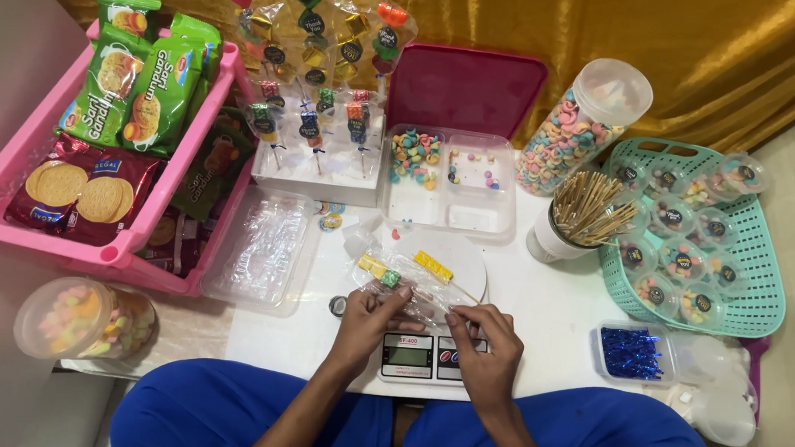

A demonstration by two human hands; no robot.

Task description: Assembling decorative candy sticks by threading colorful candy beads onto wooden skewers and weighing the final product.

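— Item, hands?

— My left hand (370, 320) pinched the clear wrapper (412, 292) over the candy skewer (384, 273); my right hand (486, 346) gripped its other end above the kitchen scale (420, 355) — likely to keep it taut.

— Containers?

— Pink crate (20, 154) held biscuit packs; divided tray (450, 181), cereal rings; white cup (551, 241), wooden sticks; teal basket (758, 270), lidded tubs.

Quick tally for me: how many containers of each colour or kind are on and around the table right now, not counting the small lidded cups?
Pink crates: 1
Teal baskets: 1
Clear divided trays: 1
Clear cereal-ring jars: 1
Clear jars of pastel sweets: 1
White cups of wooden skewers: 1
Small clear tubs of blue twist ties: 1
Total: 7
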